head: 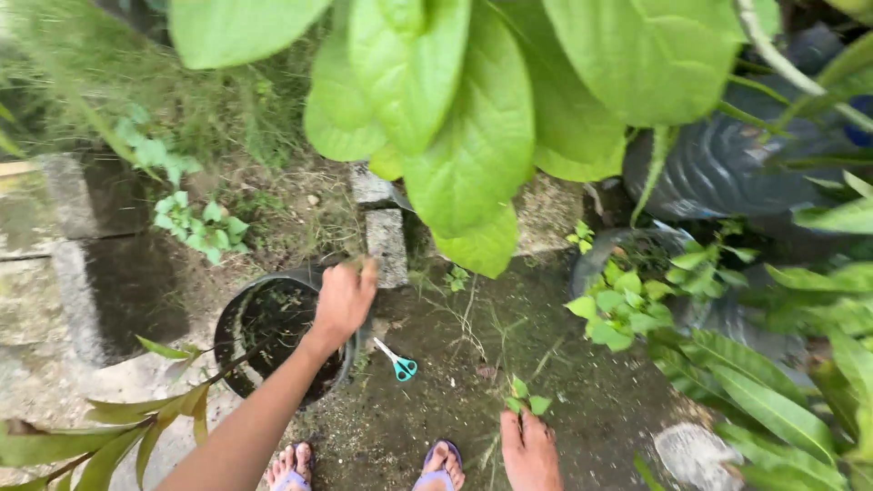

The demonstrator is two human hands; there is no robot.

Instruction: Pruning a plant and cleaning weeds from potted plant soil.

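Nearest the camera, two feet in purple flip-flops (443, 462) stand on damp, mossy ground (582, 400). The right hand (530, 449) sits low in the frame, fingers closed on a small green sprig (526, 395) with three or four fresh leaves, held upright just above the knuckles.

A little further out, a pair of small scissors (397, 361) lies flat on the ground between the two hands: teal handles, pale blades closed and pointing up-left toward the pot.

The left hand (343, 301) reaches out along a bare forearm to the black plastic pot (238, 325). The hand rests at the pot's right rim, fingers curled; whether it grips the rim cannot be told, since the fingertips are hidden. The pot is round, dark-walled, filled with dark soil and thin stems, and stands at the edge of a concrete slab (55, 300). A dry-tipped leafy branch (127, 427) crosses in front of it.

Beyond the pot, grey concrete blocks (386, 241) and low weeds (195, 223). To the right, a potted plant with bright green leaves (627, 305). Farthest, broad leaves (473, 136) overhang the scene.
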